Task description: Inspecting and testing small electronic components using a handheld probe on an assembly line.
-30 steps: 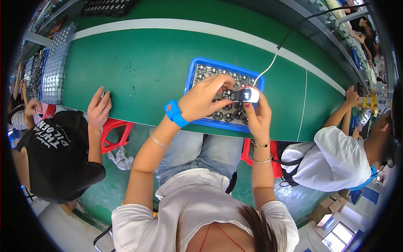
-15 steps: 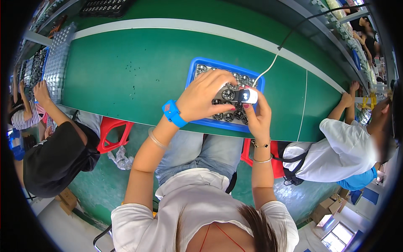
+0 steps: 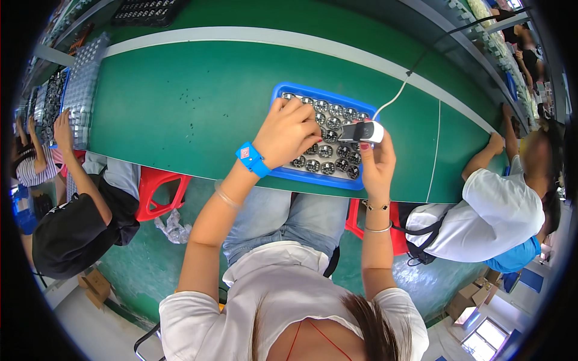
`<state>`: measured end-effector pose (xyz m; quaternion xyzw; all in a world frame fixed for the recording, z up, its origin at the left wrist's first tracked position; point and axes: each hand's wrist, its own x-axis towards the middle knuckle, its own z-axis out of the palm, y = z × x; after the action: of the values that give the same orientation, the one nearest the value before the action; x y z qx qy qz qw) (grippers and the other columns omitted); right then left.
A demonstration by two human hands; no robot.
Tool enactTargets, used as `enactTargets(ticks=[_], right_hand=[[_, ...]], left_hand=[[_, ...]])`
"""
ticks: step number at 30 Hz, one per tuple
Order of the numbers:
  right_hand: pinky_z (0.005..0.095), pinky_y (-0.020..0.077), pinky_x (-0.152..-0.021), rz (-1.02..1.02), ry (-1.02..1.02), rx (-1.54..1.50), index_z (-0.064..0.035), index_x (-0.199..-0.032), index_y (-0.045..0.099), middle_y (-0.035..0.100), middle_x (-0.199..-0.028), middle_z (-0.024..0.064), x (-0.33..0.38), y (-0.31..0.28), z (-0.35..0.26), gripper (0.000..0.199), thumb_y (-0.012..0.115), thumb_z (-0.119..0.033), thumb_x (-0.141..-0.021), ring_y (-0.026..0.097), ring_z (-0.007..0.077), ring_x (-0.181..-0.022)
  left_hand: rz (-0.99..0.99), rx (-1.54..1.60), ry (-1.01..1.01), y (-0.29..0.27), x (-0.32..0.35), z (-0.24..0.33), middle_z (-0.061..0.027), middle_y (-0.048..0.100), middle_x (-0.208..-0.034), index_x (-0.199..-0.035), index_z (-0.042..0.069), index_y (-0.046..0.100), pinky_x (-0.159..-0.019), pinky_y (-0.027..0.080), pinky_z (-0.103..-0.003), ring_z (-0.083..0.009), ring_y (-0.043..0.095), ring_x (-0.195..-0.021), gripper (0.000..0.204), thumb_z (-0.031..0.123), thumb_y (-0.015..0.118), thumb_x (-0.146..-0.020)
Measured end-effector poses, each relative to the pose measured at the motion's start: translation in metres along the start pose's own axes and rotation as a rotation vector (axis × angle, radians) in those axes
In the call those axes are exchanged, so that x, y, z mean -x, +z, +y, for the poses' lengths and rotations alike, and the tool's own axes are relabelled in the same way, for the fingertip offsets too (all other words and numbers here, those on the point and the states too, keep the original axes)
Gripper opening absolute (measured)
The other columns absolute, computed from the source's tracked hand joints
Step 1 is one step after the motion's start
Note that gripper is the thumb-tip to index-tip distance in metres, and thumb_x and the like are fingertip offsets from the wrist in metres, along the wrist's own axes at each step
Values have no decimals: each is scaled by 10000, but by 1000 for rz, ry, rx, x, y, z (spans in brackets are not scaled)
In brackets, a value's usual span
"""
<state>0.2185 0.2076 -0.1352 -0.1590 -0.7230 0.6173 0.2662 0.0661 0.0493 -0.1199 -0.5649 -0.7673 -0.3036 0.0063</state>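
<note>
A shallow blue tray [image 3: 319, 178] lies in front of me on the green table, filled with rows of round, shiny, dark-and-silver parts [image 3: 327, 151]. Over its left side is my left hand [image 3: 288, 133], fingers curled down and drawn together among the parts; whatever is between the fingertips is hidden. My right hand [image 3: 379, 161] grips a small white-and-black corded handheld device [image 3: 362, 132] above the tray's right side. From the device a white cable [image 3: 391, 98] runs up and away to the right.
Tiny dark bits [image 3: 191, 111] are scattered on the table left of the tray. Clear plastic trays [image 3: 84, 90] stand at the far left, beside a seated co-worker [image 3: 78, 222]. Another person in white [image 3: 475, 210] sits on the right. A black tray [image 3: 144, 12] rests at the back left.
My left hand has pulled back leftward from the device, and its fingers have curled over the tray. My right hand has shifted slightly right with the device, which is now turned more level.
</note>
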Motion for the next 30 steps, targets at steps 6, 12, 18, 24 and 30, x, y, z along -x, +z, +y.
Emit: enactTargets(ticks=[6, 12, 18, 24, 30], right_hand=[[291, 404, -944, -181, 0, 98, 30, -1210, 531, 592, -1166, 97, -9, 1, -6, 358, 626, -55, -875, 540, 164, -1074], [279, 449, -884, -207, -7, 206, -13, -1128, 616, 660, -1036, 79, -8, 17, -16, 360, 700, -23, -779, 598, 151, -969], [284, 457, -880, -219, -8, 226, -2, -1138, 605, 657, -1062, 92, -2, 18, -14, 363, 686, -16, -784, 600, 157, -989], [273, 461, -860, -237, -57, 210, 13, -1154, 584, 641, -1068, 81, 3, 15, -5, 351, 666, -21, -814, 592, 148, -967], [239, 434, -841, 101, 26, -125, 15, -1215, 528, 593, -1088, 46, 2, 16, -9, 344, 610, -119, -909, 546, 108, -973]], left_hand=[[-59, 44, -39, -26, 5, -14, -8, 518, -855, -833, 138, 689, -807, 353, -348, -204, 496, -879, 162, 196, 749, -694], [-34, 1, 27, -23, 10, -13, -2, 514, -844, -801, 138, 686, -791, 356, -341, -205, 495, -865, 117, 163, 743, -702], [100, 84, 57, -18, 10, 2, -1, 522, -849, -818, 132, 669, -795, 362, -343, -205, 507, -852, 127, 155, 736, -713], [70, 78, 28, -20, 13, 3, -3, 528, -871, -838, 131, 667, -820, 361, -355, -207, 513, -875, 136, 170, 730, -723], [9, -24, 40, -12, 20, -8, -10, 530, -882, -882, 139, 687, -846, 355, -366, -208, 504, -908, 201, 212, 742, -703]])
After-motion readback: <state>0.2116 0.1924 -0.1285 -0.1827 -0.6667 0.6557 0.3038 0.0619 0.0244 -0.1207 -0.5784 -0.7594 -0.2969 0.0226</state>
